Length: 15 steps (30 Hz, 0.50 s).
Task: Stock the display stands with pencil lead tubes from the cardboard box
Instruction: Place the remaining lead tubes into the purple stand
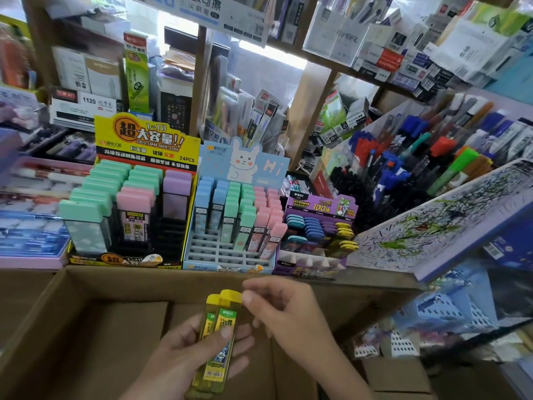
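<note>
Fingers of the left hand (184, 356) grip two yellow tubes (219, 327), bottoms blurred; the right hand (288, 310) curls at their caps, hold unclear.

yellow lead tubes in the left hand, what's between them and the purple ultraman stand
In the head view: fingertips of the right hand beside the yellow lead tubes, then the cardboard box's far wall, with the purple Ultraman stand behind it.

Near: two tubes (225, 313) I hold, translucent yellow, green-topped labels, barcode strip low down. Cardboard box (86, 298) plain brown. Far left stand (144, 140): yellow header, black band; stock mint, pink, lilac. Middle stand (268, 166): pale blue, white rabbit print; stock blue, green, pink. Right stand (302, 203) purple — stock teal, blue, purple, yellow.
</note>
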Available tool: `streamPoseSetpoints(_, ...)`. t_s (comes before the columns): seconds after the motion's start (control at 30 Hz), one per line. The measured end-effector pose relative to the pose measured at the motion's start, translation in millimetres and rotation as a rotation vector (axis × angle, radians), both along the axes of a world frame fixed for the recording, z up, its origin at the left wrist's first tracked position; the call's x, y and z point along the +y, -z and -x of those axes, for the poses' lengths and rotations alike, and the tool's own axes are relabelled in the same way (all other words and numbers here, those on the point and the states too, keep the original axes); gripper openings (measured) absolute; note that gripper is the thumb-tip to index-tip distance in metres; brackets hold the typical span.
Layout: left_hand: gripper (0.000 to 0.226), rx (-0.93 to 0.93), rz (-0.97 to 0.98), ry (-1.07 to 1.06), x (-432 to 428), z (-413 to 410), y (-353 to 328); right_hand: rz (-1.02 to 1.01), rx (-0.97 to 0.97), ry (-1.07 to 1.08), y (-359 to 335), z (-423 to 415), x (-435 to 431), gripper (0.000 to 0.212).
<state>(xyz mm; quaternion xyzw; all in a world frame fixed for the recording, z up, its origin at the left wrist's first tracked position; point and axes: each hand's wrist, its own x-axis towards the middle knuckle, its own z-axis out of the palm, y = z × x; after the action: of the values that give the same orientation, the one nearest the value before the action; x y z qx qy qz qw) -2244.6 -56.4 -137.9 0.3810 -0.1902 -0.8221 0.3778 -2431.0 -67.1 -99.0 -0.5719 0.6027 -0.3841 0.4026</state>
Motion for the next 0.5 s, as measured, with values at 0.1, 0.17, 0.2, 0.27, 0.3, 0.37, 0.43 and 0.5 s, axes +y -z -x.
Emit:
streamPoseSetpoints(0.1,0.033,-0.025,0.037,0.011,0.2,0.4,0.5,-0.023,-0.072,-0.022,5.6,-9.3,0.6,0.017)
streamPoseSetpoints(0.17,0.029,-0.055,0.049,0.017,0.6,1.0,-0.4,-0.032,-0.143,-0.031,7.3,-11.9,1.9,0.015)
streamPoseSetpoints(0.2,0.027,-0.065,0.054,0.017,1.1,1.4,-2.5,-0.041,-0.181,-0.030,7.6,-12.0,2.9,0.013)
streamPoseSetpoints(0.27,0.024,-0.087,0.056,0.006,1.2,2.0,-5.8,-0.059,-0.256,-0.005,6.6,-8.8,4.3,0.012)
streamPoseSetpoints(0.3,0.020,-0.088,0.055,0.002,1.3,2.5,-6.5,-0.060,-0.287,0.016,5.2,-5.5,4.5,0.012)
streamPoseSetpoints(0.37,0.015,-0.096,0.045,-0.007,0.9,1.4,-9.2,-0.035,-0.331,0.060,-0.9,4.7,5.0,0.011)
streamPoseSetpoints(0.43,0.020,-0.064,-0.005,-0.033,-1.9,1.0,-8.6,0.034,-0.340,0.105,-11.3,20.2,6.0,0.009)
streamPoseSetpoints(0.5,0.030,-0.029,-0.061,-0.044,-4.1,1.5,-6.1,0.113,-0.279,0.164,-22.9,41.1,7.7,0.014)
